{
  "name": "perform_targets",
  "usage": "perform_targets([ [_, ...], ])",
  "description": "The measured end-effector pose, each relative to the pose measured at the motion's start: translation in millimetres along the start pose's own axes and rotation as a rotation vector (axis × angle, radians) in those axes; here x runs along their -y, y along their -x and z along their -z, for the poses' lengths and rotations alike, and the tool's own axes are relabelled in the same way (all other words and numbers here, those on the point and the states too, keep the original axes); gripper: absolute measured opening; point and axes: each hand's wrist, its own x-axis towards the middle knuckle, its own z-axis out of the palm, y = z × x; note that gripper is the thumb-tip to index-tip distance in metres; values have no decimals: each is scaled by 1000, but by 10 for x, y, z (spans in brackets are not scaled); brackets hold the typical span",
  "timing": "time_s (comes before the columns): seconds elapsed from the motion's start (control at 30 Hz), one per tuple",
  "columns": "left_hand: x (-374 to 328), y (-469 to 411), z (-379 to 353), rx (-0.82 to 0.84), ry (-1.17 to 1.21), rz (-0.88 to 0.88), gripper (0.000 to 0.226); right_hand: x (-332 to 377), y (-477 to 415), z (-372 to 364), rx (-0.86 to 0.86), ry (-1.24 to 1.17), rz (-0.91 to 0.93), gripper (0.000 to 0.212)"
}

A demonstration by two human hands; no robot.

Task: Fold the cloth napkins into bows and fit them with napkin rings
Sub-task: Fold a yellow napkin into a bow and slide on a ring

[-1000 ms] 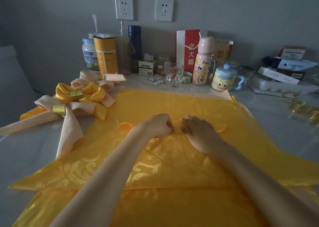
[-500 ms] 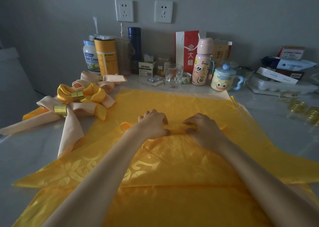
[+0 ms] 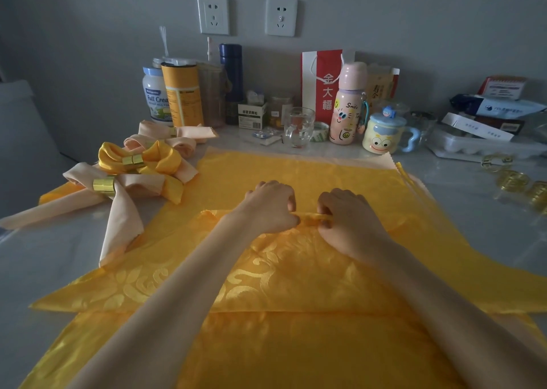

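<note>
Both grips are tightening since half a second ago — left hand [image 3: 270, 208] and right hand [image 3: 350, 218] are pinching the rolled tip of the yellow napkin [image 3: 296, 273]
Head view: it is lying as a folded triangle on flat spare cloths [image 3: 266, 353]; rolling evenly, thumbs advancing together, is looking best for a straight band. Sitting left are three finished bows [image 3: 139, 163] — perhaps a fourth hidden; lying right, about three loose gold rings [image 3: 513, 181], blurred
</note>
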Motion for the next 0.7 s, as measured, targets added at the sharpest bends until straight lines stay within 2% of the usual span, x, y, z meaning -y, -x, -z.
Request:
perform_targets([
  [0.1, -23, -10, 19, 24, 27, 15, 25, 19, 1, 67, 82, 25, 26, 17],
  [0.2, -47, 7, 24, 95, 29, 34, 27, 61, 12, 159, 199, 47, 31, 16],
  [0.37, 2, 6, 3, 247, 33, 58, 21, 161, 43, 344, 495, 153, -26, 33],
  [0.4, 11, 5, 0, 266, 34, 58, 21, 169, 41, 353, 474, 144, -50, 31],
  [0.47, 16, 8, -2, 291, 49, 54, 27, 183, 39, 270, 288, 84, -54, 25],
  [0.53, 17, 9, -4, 304, 78, 44, 29, 177, 47, 61, 142, 6, -8, 30],
  [0.63, 30, -6, -36, 313, 109, 15, 25, 150, 58, -220, 208, -28, 36, 51],
  [0.7, 74, -14, -60, 301, 146, 36, 21, 108, 45, -268, 236, -9, -15, 47],
])
